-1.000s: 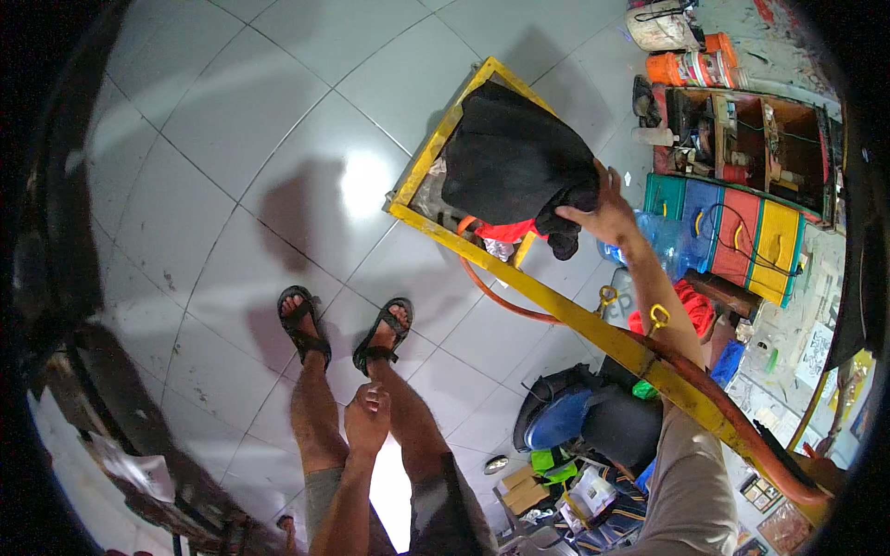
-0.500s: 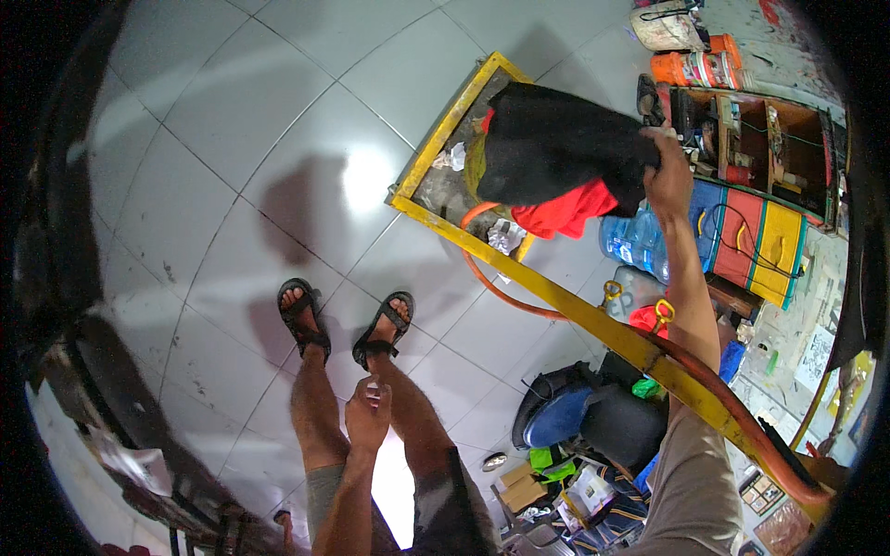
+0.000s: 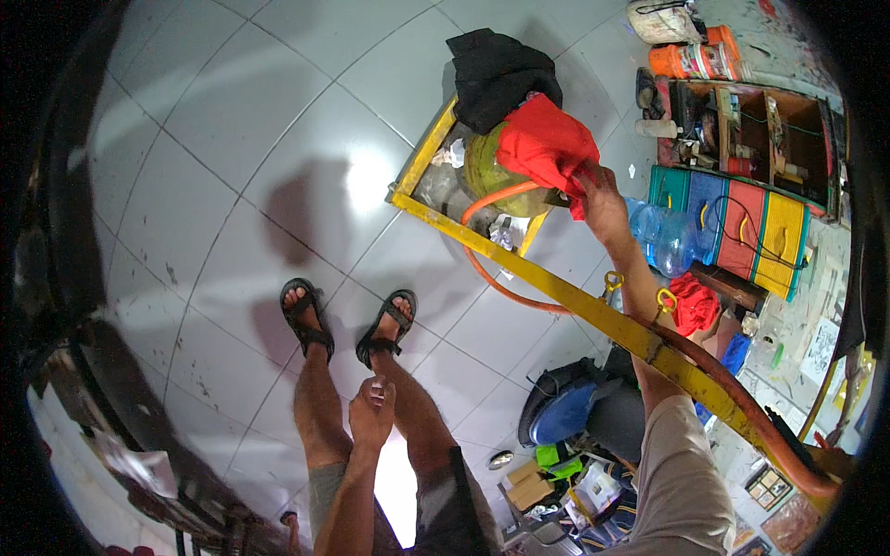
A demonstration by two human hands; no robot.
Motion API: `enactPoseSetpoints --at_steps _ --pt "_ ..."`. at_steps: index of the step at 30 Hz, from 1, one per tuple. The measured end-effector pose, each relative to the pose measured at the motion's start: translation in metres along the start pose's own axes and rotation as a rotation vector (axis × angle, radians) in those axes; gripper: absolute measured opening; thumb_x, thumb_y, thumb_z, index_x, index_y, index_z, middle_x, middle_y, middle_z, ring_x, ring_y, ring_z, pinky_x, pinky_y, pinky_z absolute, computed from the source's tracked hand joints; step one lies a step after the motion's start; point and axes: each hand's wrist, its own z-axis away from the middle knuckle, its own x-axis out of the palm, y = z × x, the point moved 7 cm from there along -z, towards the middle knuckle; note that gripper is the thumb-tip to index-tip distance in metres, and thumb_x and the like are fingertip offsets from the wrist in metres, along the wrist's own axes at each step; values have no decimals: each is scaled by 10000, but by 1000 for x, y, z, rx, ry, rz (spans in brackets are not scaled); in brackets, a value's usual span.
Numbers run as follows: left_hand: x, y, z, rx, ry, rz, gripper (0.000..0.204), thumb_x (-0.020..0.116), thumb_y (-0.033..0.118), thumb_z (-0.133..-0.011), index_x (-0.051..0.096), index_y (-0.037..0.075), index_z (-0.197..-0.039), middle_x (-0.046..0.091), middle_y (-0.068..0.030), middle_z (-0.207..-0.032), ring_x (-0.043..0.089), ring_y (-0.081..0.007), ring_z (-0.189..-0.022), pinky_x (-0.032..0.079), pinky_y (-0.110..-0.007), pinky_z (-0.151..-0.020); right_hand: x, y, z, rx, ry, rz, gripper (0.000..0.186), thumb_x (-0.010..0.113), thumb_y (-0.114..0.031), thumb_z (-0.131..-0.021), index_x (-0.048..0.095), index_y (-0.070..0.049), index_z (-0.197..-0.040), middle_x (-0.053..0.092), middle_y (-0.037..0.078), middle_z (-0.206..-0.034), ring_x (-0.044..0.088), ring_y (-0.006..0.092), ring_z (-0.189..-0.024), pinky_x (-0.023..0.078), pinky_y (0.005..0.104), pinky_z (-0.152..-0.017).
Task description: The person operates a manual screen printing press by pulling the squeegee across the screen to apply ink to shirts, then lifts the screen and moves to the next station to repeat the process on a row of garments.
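Observation:
My right hand is closed on the edge of a red cloth. That cloth lies partly over a round greenish-yellow gas cylinder. A crumpled black cloth hangs over the far corner of the yellow metal frame in which the cylinder stands. An orange hose runs from beside the cylinder along the yellow bar. Held low above my legs, my left hand has its fingers curled in; something small and pale shows at the fingertips, too small to name.
At the right stand colourful drawers, clear water bottles, a wooden shelf box and orange buckets. The yellow bar crosses under my right forearm. A blue-and-black chair sits nearer, and a dark bench edge runs along the left.
The black cloth has left my right hand and now lies farther off at the frame's far corner. My right hand has moved left and nearer, onto the red cloth. My left hand has barely moved.

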Motion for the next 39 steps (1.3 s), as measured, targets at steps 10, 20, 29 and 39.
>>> enactPoseSetpoints --at_steps 10,20,29,39 --pt "4 4 -1 -1 -21 20 477 655 387 -991 675 -41 -1198 758 -206 -954 757 -282 -835 588 -385 -746 8 40 -25 451 -405 6 439 628 -384 -1006 571 -85 -1322 637 208 -1297 636 415 -1145 542 498 -933" --pt "3 1 -3 -22 -21 74 457 650 404 -1000 689 -14 -1179 759 -193 -931 756 -275 -800 588 -379 -728 15 39 -25 475 -397 -13 522 732 -388 -918 552 -61 -1283 618 242 -1290 655 428 -1110 559 523 -876" --pt "4 0 -3 -10 -1 47 395 668 354 -998 690 -8 -1154 753 -169 -899 745 -242 -761 575 -360 -677 -2 18 -26 133 -83 -53 513 600 -516 -1000 549 -45 -1197 724 259 -1020 688 480 -945 537 581 -833" --pt "6 -9 -3 -9 5 62 383 671 338 -994 694 -16 -1138 755 -178 -907 748 -260 -776 578 -364 -689 -4 17 -22 117 -40 -207 503 656 -417 -984 508 -51 -1295 706 233 -1127 673 479 -1030 547 558 -848"
